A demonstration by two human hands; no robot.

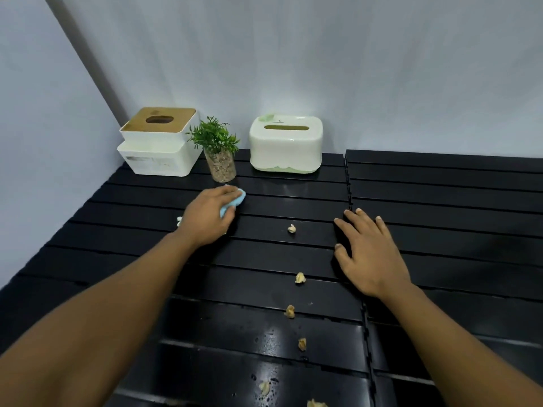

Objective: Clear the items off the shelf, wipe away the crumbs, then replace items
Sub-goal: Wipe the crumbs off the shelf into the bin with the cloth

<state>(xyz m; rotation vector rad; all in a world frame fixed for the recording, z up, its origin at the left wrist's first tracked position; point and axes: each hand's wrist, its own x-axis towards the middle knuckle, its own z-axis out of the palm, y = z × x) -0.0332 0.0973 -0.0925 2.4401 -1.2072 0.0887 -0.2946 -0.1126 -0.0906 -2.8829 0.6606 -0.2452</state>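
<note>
My left hand (207, 217) presses a light blue cloth (233, 202) onto the black slatted shelf (440, 207), just in front of a small potted plant (217, 149) in a glass of pebbles. My right hand (368, 251) lies flat on the shelf with fingers spread, holding nothing. Several pale crumbs (299, 278) lie in a line down the middle of the shelf, between my hands and toward me. One more crumb (179, 221) shows by my left wrist. At the back stand a white tissue box with a wooden lid (158, 142) and a white and green tissue box (286, 143).
Pale walls close the shelf at the back and on the left, meeting at a corner behind the wooden-lid box. The shelf surface looks wet and glossy near me. A seam (349, 195) joins two slatted panels beside my right hand.
</note>
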